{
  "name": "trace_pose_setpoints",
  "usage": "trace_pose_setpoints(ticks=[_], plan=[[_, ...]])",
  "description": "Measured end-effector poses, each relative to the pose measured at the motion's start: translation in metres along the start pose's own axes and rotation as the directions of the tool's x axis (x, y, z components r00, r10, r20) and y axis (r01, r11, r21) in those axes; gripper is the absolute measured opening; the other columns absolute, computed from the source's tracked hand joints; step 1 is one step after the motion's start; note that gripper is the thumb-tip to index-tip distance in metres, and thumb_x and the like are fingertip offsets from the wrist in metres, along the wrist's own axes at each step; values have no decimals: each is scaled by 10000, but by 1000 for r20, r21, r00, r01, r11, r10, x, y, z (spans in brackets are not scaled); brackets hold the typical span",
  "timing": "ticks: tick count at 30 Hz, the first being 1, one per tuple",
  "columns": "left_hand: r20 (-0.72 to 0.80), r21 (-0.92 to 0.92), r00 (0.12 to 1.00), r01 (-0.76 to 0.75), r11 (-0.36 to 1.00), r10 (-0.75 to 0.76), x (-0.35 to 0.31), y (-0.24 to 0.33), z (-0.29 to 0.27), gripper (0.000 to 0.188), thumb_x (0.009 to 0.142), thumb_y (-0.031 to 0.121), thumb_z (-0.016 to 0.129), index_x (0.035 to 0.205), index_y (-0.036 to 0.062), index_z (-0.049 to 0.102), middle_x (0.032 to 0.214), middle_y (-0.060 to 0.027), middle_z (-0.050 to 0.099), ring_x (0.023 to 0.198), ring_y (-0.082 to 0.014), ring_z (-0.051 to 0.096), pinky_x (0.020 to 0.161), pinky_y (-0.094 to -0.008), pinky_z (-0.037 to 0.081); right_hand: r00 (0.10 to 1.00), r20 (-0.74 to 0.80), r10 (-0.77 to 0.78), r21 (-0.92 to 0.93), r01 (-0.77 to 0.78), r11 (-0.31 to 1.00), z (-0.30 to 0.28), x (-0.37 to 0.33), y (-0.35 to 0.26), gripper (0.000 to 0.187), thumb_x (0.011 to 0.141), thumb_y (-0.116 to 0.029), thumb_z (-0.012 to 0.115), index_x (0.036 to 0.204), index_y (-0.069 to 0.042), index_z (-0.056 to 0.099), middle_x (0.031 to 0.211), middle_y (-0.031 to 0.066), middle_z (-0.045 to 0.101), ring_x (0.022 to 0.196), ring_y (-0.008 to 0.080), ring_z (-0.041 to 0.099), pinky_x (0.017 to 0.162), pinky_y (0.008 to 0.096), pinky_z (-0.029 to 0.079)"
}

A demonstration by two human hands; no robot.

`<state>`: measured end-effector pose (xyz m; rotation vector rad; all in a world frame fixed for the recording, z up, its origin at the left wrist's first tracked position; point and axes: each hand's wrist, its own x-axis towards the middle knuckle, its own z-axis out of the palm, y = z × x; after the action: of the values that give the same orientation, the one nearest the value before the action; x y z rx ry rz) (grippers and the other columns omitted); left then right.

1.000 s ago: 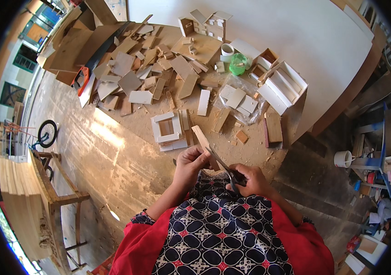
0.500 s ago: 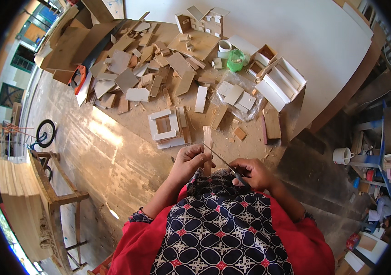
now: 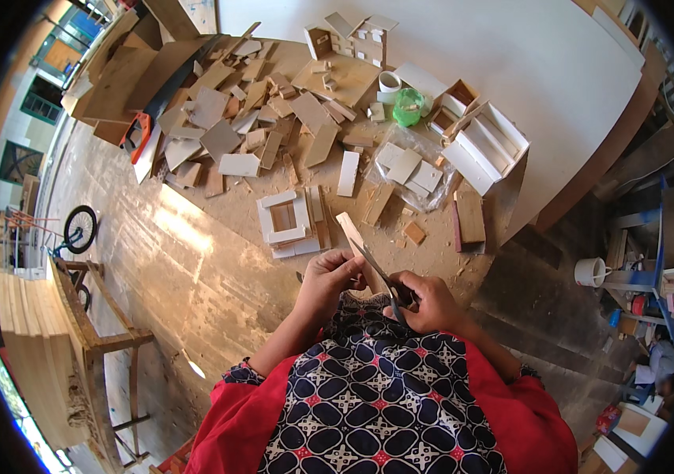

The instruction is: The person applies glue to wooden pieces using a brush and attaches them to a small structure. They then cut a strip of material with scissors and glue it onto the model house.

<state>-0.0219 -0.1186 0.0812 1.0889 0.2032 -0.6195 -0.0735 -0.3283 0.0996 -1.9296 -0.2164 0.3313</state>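
My left hand (image 3: 327,278) pinches a thin tan strip (image 3: 349,229), which looks like veneer or stiff paper. Its upper end sticks out past my fingertips, over the near edge of the work surface. In my right hand (image 3: 430,303) is a pair of dark scissors (image 3: 377,268), fingers wrapped around the handles. The blades slant up and to the left, across the strip just beside my left fingertips. Whether they bite into the strip I cannot tell. The strip's lower part runs down between my hands, in front of my patterned clothing.
A white-framed wooden piece (image 3: 284,217) lies just beyond my hands. Farther off are many wood offcuts (image 3: 221,141), an orange-handled saw (image 3: 138,136), a green plastic container (image 3: 408,107), a white open box (image 3: 488,148) and a small model house (image 3: 369,41). A wooden stand (image 3: 116,341) is at left.
My right hand has turned the scissors steeper and moved them slightly left, so the blades now cross the strip. The strip's upper end has tilted to the left and risen slightly.
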Motion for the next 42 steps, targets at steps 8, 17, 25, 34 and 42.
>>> trace_pose_setpoints(ticks=[8, 17, 25, 34, 42], plan=[[22, 41, 1000, -3, 999, 2, 1, -3, 1, 138, 888, 146, 648, 816, 29, 633, 716, -36, 626, 618, -110, 568, 587, -245, 469, 999, -49, -17, -88, 13, 996, 7, -3, 1, 493, 746, -373, 766, 1062, -41, 584, 671, 131, 606, 626, 310, 636, 573, 372, 478], [9, 74, 1000, 25, 997, -25, 0, -3, 6, 134, 878, 139, 659, 831, 14, 661, 731, -41, 648, 626, -102, 576, 589, -238, 463, 995, -86, -45, -56, 41, 998, 11, -3, 7, 453, 782, -322, 750, 1080, -27, 577, 710, 147, 626, 655, 303, 651, 585, 369, 482], [46, 93, 999, -12, 996, 8, 0, -2, 6, 133, 899, 136, 621, 920, 7, 643, 764, -48, 660, 609, -91, 589, 578, -222, 488, 998, -55, 0, 33, 2, 999, 9, -3, 4, 441, 778, -290, 763, 1075, -15, 587, 703, 120, 621, 614, 212, 625, 579, 323, 473], [35, 23, 998, -58, 998, 57, 1, -2, 8, 98, 908, 132, 594, 906, 37, 613, 759, -45, 651, 619, -103, 601, 587, -228, 508, 999, -43, 0, 19, 0, 1000, 9, -4, 4, 486, 760, -329, 766, 1085, -12, 594, 755, 140, 644, 678, 240, 660, 625, 332, 499], [45, 50, 998, -37, 998, 35, 1, -3, 6, 97, 896, 113, 597, 824, 48, 600, 744, -44, 647, 627, -109, 599, 596, -231, 493, 999, -25, -33, -23, 33, 999, 8, -4, 9, 537, 739, -359, 769, 1116, -24, 585, 843, 155, 659, 763, 275, 675, 688, 348, 512]])
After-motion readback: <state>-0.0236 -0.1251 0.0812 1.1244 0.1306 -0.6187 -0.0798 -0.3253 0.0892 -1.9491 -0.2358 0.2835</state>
